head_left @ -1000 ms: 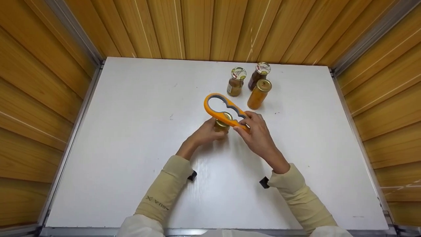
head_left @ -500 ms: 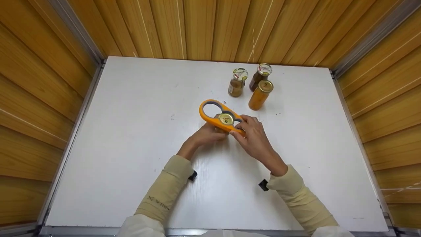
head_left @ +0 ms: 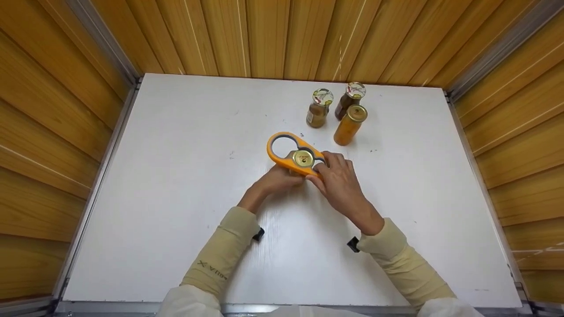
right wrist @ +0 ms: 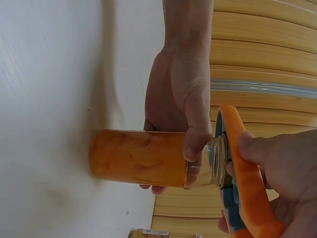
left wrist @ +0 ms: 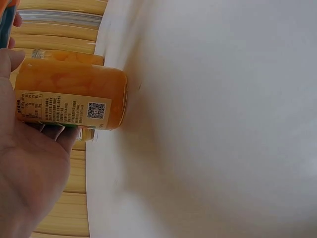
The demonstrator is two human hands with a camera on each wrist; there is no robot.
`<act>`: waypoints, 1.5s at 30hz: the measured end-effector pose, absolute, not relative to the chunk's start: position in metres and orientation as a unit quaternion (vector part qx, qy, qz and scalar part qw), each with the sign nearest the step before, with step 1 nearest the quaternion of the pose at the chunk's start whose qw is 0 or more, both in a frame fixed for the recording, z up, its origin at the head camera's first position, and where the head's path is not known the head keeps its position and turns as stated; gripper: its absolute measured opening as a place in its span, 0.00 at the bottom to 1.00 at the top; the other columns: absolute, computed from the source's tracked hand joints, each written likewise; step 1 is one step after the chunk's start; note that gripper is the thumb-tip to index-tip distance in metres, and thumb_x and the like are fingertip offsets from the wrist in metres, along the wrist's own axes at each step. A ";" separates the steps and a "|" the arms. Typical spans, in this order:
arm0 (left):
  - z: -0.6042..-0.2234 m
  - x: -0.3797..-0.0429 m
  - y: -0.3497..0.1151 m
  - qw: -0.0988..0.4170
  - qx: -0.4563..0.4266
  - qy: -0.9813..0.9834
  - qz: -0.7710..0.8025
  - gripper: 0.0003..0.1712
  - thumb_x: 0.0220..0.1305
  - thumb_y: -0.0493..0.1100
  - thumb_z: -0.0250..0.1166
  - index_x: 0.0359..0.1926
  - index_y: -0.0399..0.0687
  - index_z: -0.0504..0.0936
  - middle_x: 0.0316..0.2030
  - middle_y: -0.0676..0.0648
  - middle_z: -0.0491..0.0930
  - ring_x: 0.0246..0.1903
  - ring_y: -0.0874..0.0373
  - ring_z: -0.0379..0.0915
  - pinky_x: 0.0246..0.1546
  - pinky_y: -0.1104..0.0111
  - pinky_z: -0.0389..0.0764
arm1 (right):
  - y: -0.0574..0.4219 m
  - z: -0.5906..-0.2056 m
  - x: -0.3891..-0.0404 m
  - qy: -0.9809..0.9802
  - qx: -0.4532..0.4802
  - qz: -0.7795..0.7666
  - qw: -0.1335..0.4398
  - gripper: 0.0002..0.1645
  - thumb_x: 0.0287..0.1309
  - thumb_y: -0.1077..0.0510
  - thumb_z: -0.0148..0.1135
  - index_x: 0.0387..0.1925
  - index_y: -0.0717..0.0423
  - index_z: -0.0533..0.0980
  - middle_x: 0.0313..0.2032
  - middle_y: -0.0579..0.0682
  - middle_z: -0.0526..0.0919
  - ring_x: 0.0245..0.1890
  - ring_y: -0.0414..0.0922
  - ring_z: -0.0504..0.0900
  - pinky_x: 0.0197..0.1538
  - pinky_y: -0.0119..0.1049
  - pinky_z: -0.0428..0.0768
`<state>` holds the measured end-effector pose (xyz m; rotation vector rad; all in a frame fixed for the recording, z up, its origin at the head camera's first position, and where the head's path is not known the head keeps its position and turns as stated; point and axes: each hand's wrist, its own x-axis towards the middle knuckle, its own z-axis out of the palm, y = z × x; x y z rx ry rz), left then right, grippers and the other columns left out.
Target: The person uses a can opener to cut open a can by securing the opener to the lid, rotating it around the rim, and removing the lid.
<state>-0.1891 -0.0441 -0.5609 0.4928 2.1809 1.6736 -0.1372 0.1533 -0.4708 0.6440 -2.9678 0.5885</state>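
A glass jar of orange fruit pieces stands upright in front of me, a printed label with a square code on its side in the left wrist view. My left hand grips it around its upper part, thumb and fingers on opposite sides. Around the jar's gold lid sits an orange jar opener with grey scalloped inner edges. My right hand grips the opener's handle end, thumb on the near arm and fingers on the far one. The opener's large round loop extends to the left past the lid.
Farther back on the white table stand a jar of orange contents, a brownish jar and a dark jar, all lidded. Wood-patterned walls enclose the table at the back and sides.
The opener has come down from above the jar and now surrounds its lid. My right hand moved slightly left with it and closed in on the handle. The left hand kept its hold.
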 end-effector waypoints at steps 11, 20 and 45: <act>-0.567 -0.182 -0.030 0.089 0.152 0.803 0.569 0.42 0.65 0.49 0.74 0.74 0.43 0.66 0.68 0.46 0.73 0.67 0.58 0.68 0.71 0.64 0.65 | 0.146 -0.474 -0.131 -0.953 0.180 0.231 0.079 0.22 0.65 0.44 0.71 0.45 0.60 0.83 0.57 0.62 0.78 0.55 0.58 0.79 0.52 0.57 0.82; -0.567 -0.171 -0.014 0.030 0.084 0.846 0.525 0.38 0.67 0.47 0.72 0.71 0.40 0.68 0.64 0.43 0.77 0.64 0.54 0.73 0.68 0.62 0.71 | 0.132 -0.474 -0.127 -0.951 0.120 0.262 0.108 0.38 0.60 0.45 0.76 0.60 0.65 0.72 0.55 0.61 0.80 0.53 0.56 0.81 0.52 0.52 0.83; -0.570 -0.159 0.002 -0.065 0.073 0.891 0.443 0.30 0.73 0.38 0.62 0.70 0.37 0.64 0.61 0.41 0.75 0.64 0.52 0.73 0.66 0.63 0.73 | 0.104 -0.468 -0.130 -0.996 0.040 0.073 0.000 0.35 0.65 0.65 0.64 0.65 0.76 0.58 0.40 0.65 0.74 0.30 0.58 0.83 0.31 0.49 0.86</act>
